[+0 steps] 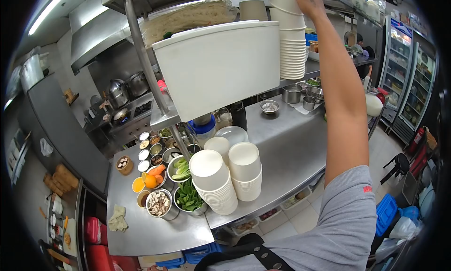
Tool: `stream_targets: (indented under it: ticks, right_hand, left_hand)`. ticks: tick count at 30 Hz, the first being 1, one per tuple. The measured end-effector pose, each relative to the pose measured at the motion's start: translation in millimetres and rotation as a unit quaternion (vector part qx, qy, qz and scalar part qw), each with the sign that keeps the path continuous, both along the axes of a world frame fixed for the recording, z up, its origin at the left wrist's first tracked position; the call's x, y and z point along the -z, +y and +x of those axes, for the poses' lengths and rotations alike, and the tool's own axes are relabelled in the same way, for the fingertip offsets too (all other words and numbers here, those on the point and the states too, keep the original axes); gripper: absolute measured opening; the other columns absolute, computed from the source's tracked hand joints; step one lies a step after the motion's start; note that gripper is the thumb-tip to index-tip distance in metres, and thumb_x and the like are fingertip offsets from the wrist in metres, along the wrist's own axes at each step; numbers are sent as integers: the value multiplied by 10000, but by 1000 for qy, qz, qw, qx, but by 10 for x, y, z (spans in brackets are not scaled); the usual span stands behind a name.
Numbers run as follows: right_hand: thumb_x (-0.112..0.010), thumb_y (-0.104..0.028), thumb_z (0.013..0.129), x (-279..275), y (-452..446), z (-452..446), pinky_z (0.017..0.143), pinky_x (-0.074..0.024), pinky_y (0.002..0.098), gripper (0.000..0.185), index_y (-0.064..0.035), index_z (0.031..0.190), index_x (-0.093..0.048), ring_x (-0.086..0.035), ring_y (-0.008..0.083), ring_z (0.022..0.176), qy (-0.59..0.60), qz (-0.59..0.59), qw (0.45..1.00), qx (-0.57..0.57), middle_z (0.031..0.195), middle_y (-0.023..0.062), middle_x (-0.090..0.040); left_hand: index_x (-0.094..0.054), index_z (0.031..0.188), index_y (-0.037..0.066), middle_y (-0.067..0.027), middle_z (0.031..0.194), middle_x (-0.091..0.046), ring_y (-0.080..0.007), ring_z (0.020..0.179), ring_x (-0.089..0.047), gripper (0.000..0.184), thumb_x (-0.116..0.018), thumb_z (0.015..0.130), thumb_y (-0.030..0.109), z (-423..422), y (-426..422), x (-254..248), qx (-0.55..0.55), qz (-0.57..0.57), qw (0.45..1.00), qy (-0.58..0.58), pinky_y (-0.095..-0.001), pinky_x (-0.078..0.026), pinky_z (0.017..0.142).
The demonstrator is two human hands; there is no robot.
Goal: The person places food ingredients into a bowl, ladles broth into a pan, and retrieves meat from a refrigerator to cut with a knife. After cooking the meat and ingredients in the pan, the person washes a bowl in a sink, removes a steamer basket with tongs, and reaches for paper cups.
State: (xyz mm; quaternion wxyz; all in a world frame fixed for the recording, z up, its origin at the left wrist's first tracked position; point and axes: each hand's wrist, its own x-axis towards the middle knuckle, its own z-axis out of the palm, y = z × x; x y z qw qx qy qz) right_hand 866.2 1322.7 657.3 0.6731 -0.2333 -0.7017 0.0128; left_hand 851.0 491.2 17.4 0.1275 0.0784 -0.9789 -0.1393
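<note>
My right hand (pixel 310 3) is raised high, its fingers closed on the rim of the top white paper tub (pixel 285 0). That tub tops a tall stack (pixel 292 59) on the upper shelf, beside a large white bin (pixel 218 64). The uppermost tubs sit looser than the tightly nested ones below. A skin-coloured sliver at the bottom edge, left of my body, looks like part of my left hand (pixel 158 268); its fingers cannot be made out. More white tub stacks (pixel 216 191) (pixel 246 177) stand on the steel counter (pixel 286 153).
Bowls of sliced mushrooms (pixel 159 203), leafy greens (pixel 189 196) and carrots (pixel 157 171) crowd the counter's left part, with a folded cloth (pixel 118 218) nearby. A steel post (pixel 145 54) holds the shelf. Metal pots (pixel 291 93) stand further back; a person (pixel 361 41) is beyond.
</note>
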Motion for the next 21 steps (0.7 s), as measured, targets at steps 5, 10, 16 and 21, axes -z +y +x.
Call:
stream_targets:
  ticks: [5,10,16,21]
  right_hand:
    - [-574,-244,759,186,31,18,827,-452,357,233,-95,927,-636,-584,294,952,92,-11,996,10,1019,149,-615]
    - [-569,-217,805,637,-100,381,800,-442,397,166,-113,900,-657,-564,274,936,221,144,964,40,946,105,-620]
    - [-607,-123,794,1825,-415,1540,817,-508,437,214,9,961,-632,-587,282,956,-5,278,948,153,1070,183,-575]
    - [-508,-189,860,2799,-2988,716,949,-383,478,392,86,1135,-462,-470,374,1094,187,46,821,-537,1210,263,-453]
  left_hand:
    - [-617,935,-9,-251,981,-564,-378,1004,-463,402,-627,730,336,-46,-47,175,-1,-8,1000,-29,-462,-363,883]
    - [-458,1125,-76,-306,1267,-330,-431,1218,-284,530,-670,687,133,-75,-226,505,-14,15,984,-178,-501,-225,1029]
    - [-509,1130,8,-325,1305,-310,-439,1238,-286,541,-713,659,179,148,-140,502,-51,135,989,-36,-467,-257,1031]
    - [-530,1074,39,-289,1266,-352,-420,1210,-327,471,-703,660,183,66,-229,436,-64,136,988,-42,-463,-289,1007]
